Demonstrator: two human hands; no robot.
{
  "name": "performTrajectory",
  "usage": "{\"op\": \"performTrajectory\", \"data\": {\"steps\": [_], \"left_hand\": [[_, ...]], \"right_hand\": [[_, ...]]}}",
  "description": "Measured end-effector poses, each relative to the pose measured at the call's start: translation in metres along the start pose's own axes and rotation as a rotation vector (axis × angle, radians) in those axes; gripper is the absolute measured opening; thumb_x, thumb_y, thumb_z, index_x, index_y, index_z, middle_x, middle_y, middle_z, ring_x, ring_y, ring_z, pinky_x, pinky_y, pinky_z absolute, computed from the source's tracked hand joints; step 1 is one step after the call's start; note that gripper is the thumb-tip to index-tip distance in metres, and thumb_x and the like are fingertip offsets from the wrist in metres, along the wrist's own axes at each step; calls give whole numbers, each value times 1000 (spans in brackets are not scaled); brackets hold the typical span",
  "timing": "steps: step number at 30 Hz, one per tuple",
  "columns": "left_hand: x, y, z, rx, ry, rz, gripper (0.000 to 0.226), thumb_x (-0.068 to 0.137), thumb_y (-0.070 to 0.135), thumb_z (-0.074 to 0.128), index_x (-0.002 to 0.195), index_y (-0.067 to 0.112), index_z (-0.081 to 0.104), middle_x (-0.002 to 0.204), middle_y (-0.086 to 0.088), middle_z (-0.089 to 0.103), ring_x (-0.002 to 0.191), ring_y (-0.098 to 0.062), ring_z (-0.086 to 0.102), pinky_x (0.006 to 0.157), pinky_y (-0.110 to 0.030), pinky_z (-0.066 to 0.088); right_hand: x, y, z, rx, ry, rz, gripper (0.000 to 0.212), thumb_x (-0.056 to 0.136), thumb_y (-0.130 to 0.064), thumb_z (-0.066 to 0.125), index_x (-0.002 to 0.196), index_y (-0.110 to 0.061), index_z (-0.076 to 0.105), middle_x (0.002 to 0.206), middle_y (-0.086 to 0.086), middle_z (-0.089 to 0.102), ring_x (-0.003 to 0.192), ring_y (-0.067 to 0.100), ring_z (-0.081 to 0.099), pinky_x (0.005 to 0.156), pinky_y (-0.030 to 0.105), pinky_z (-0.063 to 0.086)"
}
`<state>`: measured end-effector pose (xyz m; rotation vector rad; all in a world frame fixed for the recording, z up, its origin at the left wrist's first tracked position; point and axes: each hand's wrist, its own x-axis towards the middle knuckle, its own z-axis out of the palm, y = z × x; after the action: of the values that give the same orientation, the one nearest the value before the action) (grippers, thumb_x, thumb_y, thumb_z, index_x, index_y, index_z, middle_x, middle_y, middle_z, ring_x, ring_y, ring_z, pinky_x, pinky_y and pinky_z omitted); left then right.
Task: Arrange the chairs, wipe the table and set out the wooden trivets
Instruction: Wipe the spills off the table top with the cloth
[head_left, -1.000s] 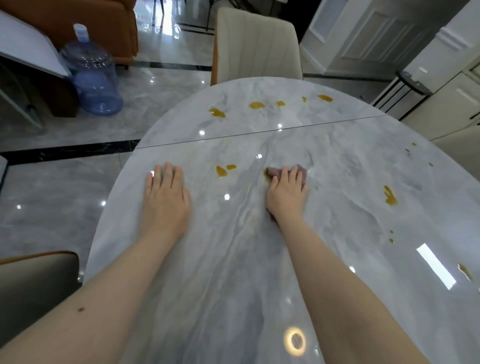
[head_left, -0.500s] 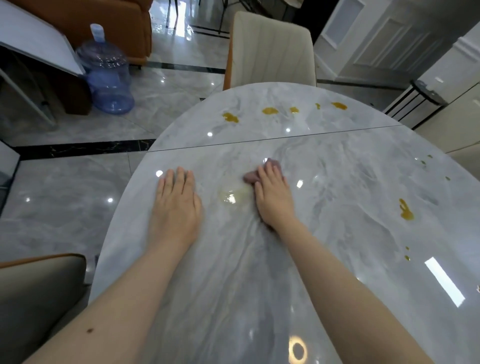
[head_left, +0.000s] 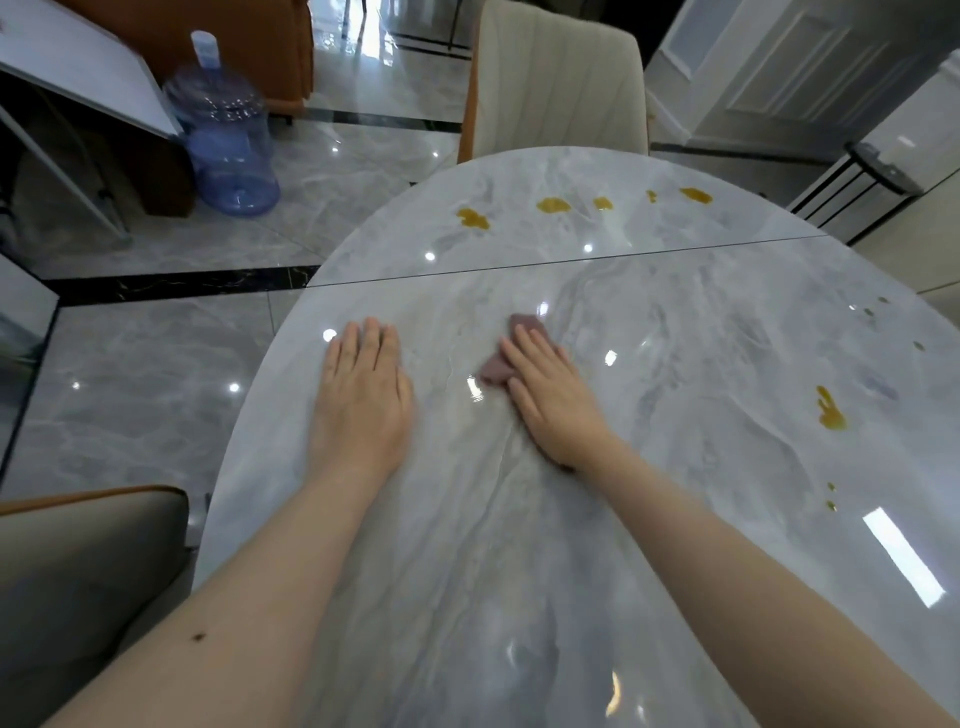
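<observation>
A glossy grey marble table (head_left: 675, 338) fills the view. My right hand (head_left: 550, 400) presses flat on a small mauve cloth (head_left: 496, 368) near the table's middle, fingers straight; most of the cloth is hidden under the palm. My left hand (head_left: 363, 400) rests flat on the tabletop to the left, holding nothing. Several yellow-brown spills (head_left: 553, 206) dot the far end, and another spill (head_left: 831, 413) lies at the right. A cream chair (head_left: 561, 78) stands at the far end and another chair (head_left: 88, 566) at the near left. No trivets are in view.
A blue water jug (head_left: 228, 140) stands on the tiled floor at the far left beside an orange sofa (head_left: 249, 41) and a white slanted board (head_left: 88, 73). A black-framed stand (head_left: 862, 176) is at the far right. A seam (head_left: 571, 262) crosses the tabletop.
My right hand slid the cloth leftward over the two small spills near the middle, and those spills are gone. The left hand stayed flat on the table.
</observation>
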<state>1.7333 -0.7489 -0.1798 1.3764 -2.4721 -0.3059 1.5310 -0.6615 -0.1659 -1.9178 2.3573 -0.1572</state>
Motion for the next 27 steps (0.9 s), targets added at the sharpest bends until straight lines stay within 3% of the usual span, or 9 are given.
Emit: {"op": "performTrajectory", "data": {"steps": [3, 6, 8, 11, 14, 18, 21, 23, 27], "left_hand": [[1, 0, 0, 1, -4, -14, 62, 91, 27, 11, 145, 4, 30, 153, -14, 28, 143, -31, 20, 119, -39, 7], [2, -1, 0, -22, -2, -20, 61, 91, 25, 15, 145, 4, 30, 153, -14, 28, 143, -31, 20, 119, -38, 7], [2, -1, -1, -49, 12, -13, 61, 90, 26, 15, 144, 2, 32, 152, -15, 30, 143, -31, 22, 118, -38, 8], [0, -2, 0, -59, 40, 4, 59, 92, 25, 16, 141, 0, 38, 149, -18, 35, 140, -34, 28, 118, -41, 13], [0, 0, 1, -66, 12, -16, 48, 99, 17, 26, 144, 1, 32, 152, -16, 29, 142, -32, 22, 119, -39, 7], [1, 0, 2, -48, 15, -11, 49, 100, 18, 26, 146, 3, 27, 154, -13, 25, 144, -30, 17, 120, -37, 5], [3, -3, 3, -68, 16, -11, 48, 99, 17, 27, 145, 3, 29, 153, -14, 26, 143, -32, 19, 119, -38, 6], [5, -4, 2, -127, 18, -17, 48, 98, 17, 28, 143, 1, 34, 151, -16, 30, 141, -33, 23, 119, -40, 9], [3, -11, -9, -395, -42, -41, 62, 87, 26, 18, 141, 3, 40, 150, -12, 35, 142, -23, 26, 117, -31, 6]], "right_hand": [[43, -3, 2, -29, 1, 192, 53, 102, -36, 22, 152, -20, 17, 161, 1, 7, 148, 15, 4, 119, 35, 1], [64, -31, 9, -8, 31, 236, 52, 102, -32, 26, 151, -17, 18, 160, 3, 8, 148, 16, 4, 118, 37, -1], [47, -49, 14, 6, 34, 145, 53, 101, -34, 27, 151, -17, 20, 160, 4, 10, 148, 18, 7, 118, 37, 0], [-25, -66, 15, -9, 9, -167, 56, 97, -37, 25, 149, -16, 28, 157, 5, 21, 146, 19, 15, 118, 35, 4], [-66, -25, 5, -12, -49, -282, 54, 98, -37, 27, 149, -18, 28, 157, 3, 23, 146, 17, 16, 119, 32, 5], [-24, 26, -4, -13, 9, 129, 56, 98, -40, 21, 150, -19, 24, 159, 3, 14, 147, 18, 9, 119, 37, 7], [17, 1, 5, -55, 30, 294, 52, 102, -32, 27, 151, -17, 20, 160, 2, 10, 148, 16, 5, 119, 35, 3], [21, -36, 13, -28, 40, 204, 53, 101, -32, 29, 150, -15, 23, 159, 5, 14, 148, 18, 8, 118, 35, 1], [-58, -91, 17, 9, -1, -203, 55, 97, -37, 28, 145, -13, 36, 154, 8, 31, 144, 23, 24, 118, 38, 11]]}}
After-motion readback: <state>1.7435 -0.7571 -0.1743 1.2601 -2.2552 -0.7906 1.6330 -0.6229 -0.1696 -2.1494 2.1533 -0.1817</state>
